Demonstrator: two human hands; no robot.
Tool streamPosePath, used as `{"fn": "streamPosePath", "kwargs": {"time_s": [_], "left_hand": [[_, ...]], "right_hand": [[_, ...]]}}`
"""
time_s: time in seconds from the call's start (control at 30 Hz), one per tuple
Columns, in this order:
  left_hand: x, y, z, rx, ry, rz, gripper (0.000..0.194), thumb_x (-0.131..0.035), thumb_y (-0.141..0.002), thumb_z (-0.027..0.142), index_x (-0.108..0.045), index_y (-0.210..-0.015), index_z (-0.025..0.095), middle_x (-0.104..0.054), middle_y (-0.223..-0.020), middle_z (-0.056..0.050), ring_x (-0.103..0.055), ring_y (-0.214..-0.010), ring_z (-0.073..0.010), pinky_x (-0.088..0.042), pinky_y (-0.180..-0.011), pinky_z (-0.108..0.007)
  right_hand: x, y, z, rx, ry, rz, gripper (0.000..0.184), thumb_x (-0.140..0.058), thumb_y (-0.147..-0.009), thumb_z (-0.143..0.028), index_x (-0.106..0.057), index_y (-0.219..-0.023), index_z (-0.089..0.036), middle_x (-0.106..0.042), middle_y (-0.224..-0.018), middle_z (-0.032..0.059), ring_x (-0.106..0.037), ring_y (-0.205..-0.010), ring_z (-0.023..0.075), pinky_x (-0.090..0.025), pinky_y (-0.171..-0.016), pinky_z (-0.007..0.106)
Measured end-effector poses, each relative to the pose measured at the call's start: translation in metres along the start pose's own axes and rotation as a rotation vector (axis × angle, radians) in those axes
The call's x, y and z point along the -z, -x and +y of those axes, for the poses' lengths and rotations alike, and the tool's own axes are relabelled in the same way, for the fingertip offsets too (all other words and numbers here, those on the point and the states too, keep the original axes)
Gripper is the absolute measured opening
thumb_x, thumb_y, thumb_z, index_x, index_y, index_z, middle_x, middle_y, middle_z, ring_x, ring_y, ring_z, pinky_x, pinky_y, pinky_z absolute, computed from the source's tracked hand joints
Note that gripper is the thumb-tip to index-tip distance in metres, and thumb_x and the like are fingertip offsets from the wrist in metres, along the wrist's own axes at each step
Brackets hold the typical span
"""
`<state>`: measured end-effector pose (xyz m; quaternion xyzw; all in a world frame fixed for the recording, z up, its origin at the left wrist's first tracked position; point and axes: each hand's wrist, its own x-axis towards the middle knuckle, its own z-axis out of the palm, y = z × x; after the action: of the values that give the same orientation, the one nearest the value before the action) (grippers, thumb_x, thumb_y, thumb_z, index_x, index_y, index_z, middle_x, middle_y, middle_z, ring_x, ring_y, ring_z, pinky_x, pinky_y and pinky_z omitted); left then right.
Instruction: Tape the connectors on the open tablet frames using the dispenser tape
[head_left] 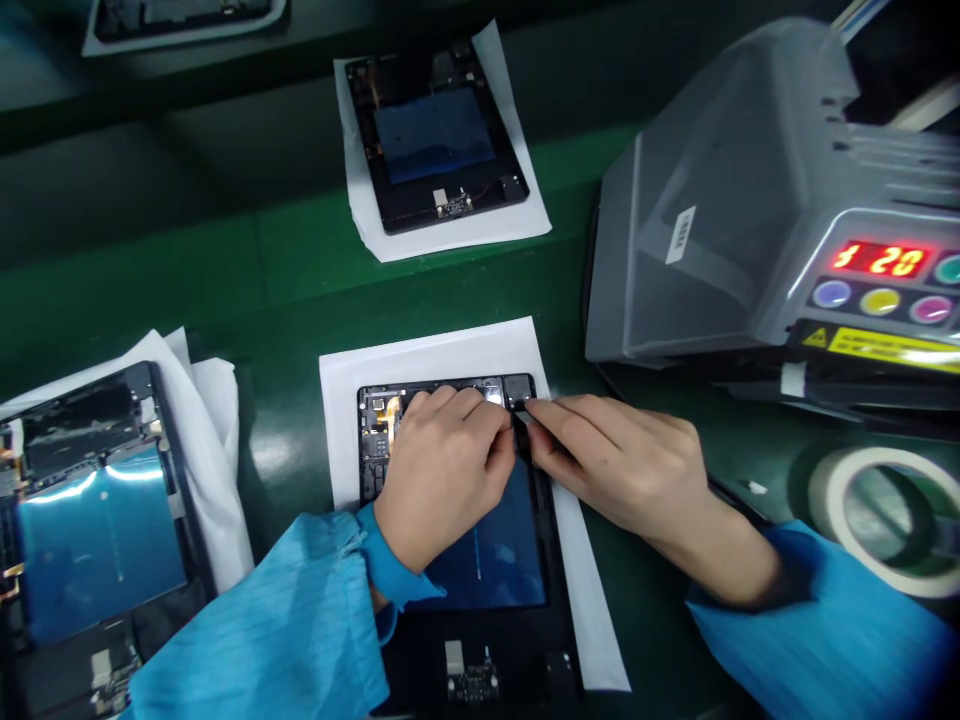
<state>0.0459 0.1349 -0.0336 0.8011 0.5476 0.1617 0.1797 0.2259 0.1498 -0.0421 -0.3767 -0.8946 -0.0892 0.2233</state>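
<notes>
An opened tablet (551, 560) lies on a white sheet (431, 350) in front of me, its inside showing a blue battery (510, 540) and a small circuit board (472, 683). My left hand (450, 460) is over the tablet's upper half, fingers curled in and thumb against the index finger. At the upper right corner, beside a square black part (517, 387), my right hand (622, 460) pinches with thumb and index finger. A small dark piece seems to lie between the fingertips of both hands; it is too small to name.
Another opened tablet (97, 540) is on white paper at left, and one more (435, 140) at the back. To the right stands a grey machine (712, 200) with a red lit display. A roll of whitish tape (832, 500) sits by my right sleeve.
</notes>
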Motion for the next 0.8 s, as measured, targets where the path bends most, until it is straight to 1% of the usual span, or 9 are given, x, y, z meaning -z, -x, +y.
{"fn": "streamPosePath", "kwargs": {"time_s": [0.3,0.47,0.7,0.8], "left_hand": [[0.0004,0.0000,0.0003,-0.001,0.005,-0.012,0.016,-0.051,-0.089,0.019,-0.059,-0.075,0.019,-0.059,-0.075,-0.002,-0.052,-0.074,-0.0191,-0.038,-0.069,-0.035],[0.0002,0.0002,-0.0002,0.002,-0.001,0.001,0.016,-0.051,-0.089,0.019,-0.058,-0.074,0.019,-0.059,-0.075,-0.002,-0.052,-0.073,-0.0189,-0.038,-0.069,-0.035],[-0.0007,0.0021,-0.0003,-0.002,0.001,-0.003,0.015,-0.051,-0.089,0.020,-0.058,-0.076,0.019,-0.059,-0.076,-0.002,-0.052,-0.074,-0.0188,-0.036,-0.067,-0.034],[0.0001,0.0022,0.0002,-0.004,0.001,0.001,0.015,-0.052,-0.089,0.020,-0.058,-0.075,0.019,-0.059,-0.075,-0.001,-0.052,-0.074,-0.0188,-0.036,-0.067,-0.035]], "right_hand": [[0.0005,0.0003,-0.0016,0.015,0.034,-0.009,0.007,-0.063,-0.084,-0.017,-0.065,-0.091,-0.014,-0.068,-0.075,-0.0004,-0.057,-0.057,0.0077,-0.038,-0.051,0.025],[0.0001,0.0007,-0.0032,0.008,0.018,-0.019,0.005,-0.063,-0.084,-0.017,-0.066,-0.088,-0.014,-0.068,-0.075,-0.0002,-0.058,-0.058,0.0081,-0.038,-0.052,0.025],[0.0024,0.0002,-0.0040,-0.002,-0.001,0.002,0.005,-0.063,-0.083,-0.015,-0.064,-0.088,-0.015,-0.068,-0.074,-0.0007,-0.057,-0.057,0.0080,-0.037,-0.051,0.025],[0.0026,0.0009,-0.0035,0.002,0.004,-0.004,0.008,-0.065,-0.082,-0.015,-0.063,-0.090,-0.015,-0.068,-0.074,-0.0010,-0.057,-0.056,0.0080,-0.037,-0.050,0.025]]}}
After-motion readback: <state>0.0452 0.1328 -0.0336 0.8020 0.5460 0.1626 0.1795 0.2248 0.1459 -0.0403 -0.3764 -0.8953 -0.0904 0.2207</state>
